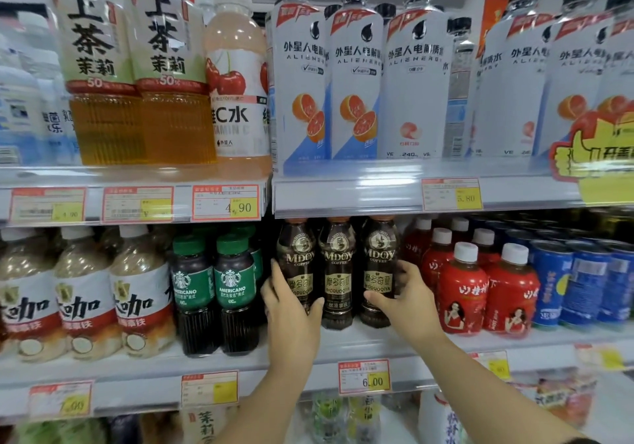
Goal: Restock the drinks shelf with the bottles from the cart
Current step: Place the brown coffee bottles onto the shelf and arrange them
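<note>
The step in hand is judged to be the seating and squaring of three dark coffee bottles on the middle shelf [346, 342]. The left coffee bottle [299, 261] is gripped by the left hand [291, 313], whose fingers [274, 272] are curled round its outer side, with the thumb laid across the front. The right coffee bottle [379, 261] is held likewise by the right hand [406, 297], thumb on the label. The middle coffee bottle [338, 272] is touched by neither hand and stands between the two, just beside each.

To do this well, the outer bottles are best kept upright and slid along the shelf rather than lifted, since their caps sit close under the upper shelf edge [343, 200]. Labels are best turned forward and the fronts brought level. Care is needed beside the green-capped bottles [233, 282] on the left and the red bottles [461, 292] on the right, which stand near enough to be knocked. The cart is not in view, so what remains to be stocked cannot be told.

All three coffee bottles are capped and appear full of dark liquid. Above, amber liquid is seen in the tea bottles [99, 127] and a pink drink in the cherry-labelled bottle [236, 76]. The contents of the white-sleeved bottles [353, 76] are hidden by their sleeves.
</note>
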Demonstrator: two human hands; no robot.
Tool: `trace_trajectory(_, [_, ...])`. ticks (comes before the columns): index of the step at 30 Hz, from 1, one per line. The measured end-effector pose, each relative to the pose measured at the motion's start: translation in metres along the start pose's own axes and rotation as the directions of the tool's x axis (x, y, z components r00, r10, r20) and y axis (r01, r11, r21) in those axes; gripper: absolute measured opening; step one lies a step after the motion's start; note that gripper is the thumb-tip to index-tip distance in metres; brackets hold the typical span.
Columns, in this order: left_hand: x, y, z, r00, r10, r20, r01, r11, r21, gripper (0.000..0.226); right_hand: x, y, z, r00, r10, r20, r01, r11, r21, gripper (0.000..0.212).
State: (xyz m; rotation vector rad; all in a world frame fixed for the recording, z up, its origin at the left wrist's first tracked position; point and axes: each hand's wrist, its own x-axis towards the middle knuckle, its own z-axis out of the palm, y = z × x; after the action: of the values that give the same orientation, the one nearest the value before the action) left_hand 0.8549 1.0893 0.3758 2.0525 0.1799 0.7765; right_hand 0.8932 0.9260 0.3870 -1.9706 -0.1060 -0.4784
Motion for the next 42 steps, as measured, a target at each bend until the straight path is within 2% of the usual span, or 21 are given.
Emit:
trace_trajectory(4, [-0.007,0.006,0.004,0.999,0.041,-0.007,-0.039,0.978,0.207,0.120,0.004,0.005,-0.008,0.990,-0.012,0.137,0.004,0.998,0.056,0.068])
trace_trajectory(7, [-0.006,0.011,0.010,0.999,0.019,-0.037,-0.007,0.957,0.291,0.125,0.007,0.005,-0.011,0.981,-0.029,0.190,0.020,0.998,0.053,0.060])
trace_trajectory(12, [-0.005,0.013,0.016,0.998,0.020,-0.065,0.004,0.940,0.341,0.126,0.006,0.007,-0.004,0.990,-0.071,0.125,0.069,0.997,0.016,0.059])
trace_trajectory(16, [-0.005,0.013,0.014,0.999,0.006,-0.052,0.011,0.948,0.319,0.126,0.002,0.007,-0.002,0.990,-0.094,0.103,0.098,0.994,-0.037,0.059])
trace_trajectory(19, [-0.008,0.015,0.012,0.999,0.003,-0.032,0.006,0.958,0.286,0.124,-0.009,0.003,-0.003,0.995,-0.093,0.042,0.097,0.992,-0.082,0.071])
trace_trajectory(20, [-0.012,0.017,0.010,1.000,0.015,-0.025,-0.008,0.967,0.256,0.122,-0.019,0.001,-0.004,0.993,-0.117,-0.021,0.115,0.989,-0.095,0.072])
trace_trajectory(22, [-0.025,0.015,0.004,0.997,0.083,-0.008,-0.080,0.977,0.196,0.116,-0.050,-0.003,-0.007,0.960,-0.253,-0.118,0.245,0.966,-0.079,0.056])
trace_trajectory(24, [-0.046,0.003,-0.007,0.971,0.238,0.014,-0.237,0.960,0.148,0.100,-0.085,0.002,-0.004,0.923,-0.377,-0.075,0.371,0.925,-0.077,0.037])
trace_trajectory(27, [-0.085,-0.032,-0.029,0.914,0.393,0.105,-0.400,0.915,0.051,0.059,-0.137,0.030,0.013,0.915,-0.392,0.091,0.398,0.916,-0.057,0.022])
trace_trajectory(29, [-0.114,-0.067,-0.043,0.908,0.379,0.177,-0.390,0.920,0.031,0.040,-0.171,0.052,0.031,0.921,-0.323,0.217,0.340,0.939,-0.049,0.017])
trace_trajectory(31, [-0.145,-0.109,-0.055,0.924,0.305,0.231,-0.325,0.944,0.052,0.034,-0.207,0.078,0.053,0.919,-0.220,0.328,0.250,0.967,-0.053,0.016])
trace_trajectory(35, [-0.217,-0.207,-0.078,0.955,0.017,0.295,-0.072,0.982,0.176,0.031,-0.282,0.139,0.104,0.847,0.024,0.531,0.071,0.985,-0.158,0.013])
trace_trajectory(38, [-0.272,-0.277,-0.096,0.927,-0.204,0.315,0.102,0.945,0.312,0.029,-0.335,0.191,0.141,0.729,0.266,0.631,-0.066,0.945,-0.321,0.016])
trace_trajectory(42, [-0.337,-0.356,-0.108,0.832,-0.447,0.330,0.291,0.856,0.427,0.030,-0.394,0.265,0.185,0.469,0.561,0.682,-0.187,0.818,-0.544,0.028])
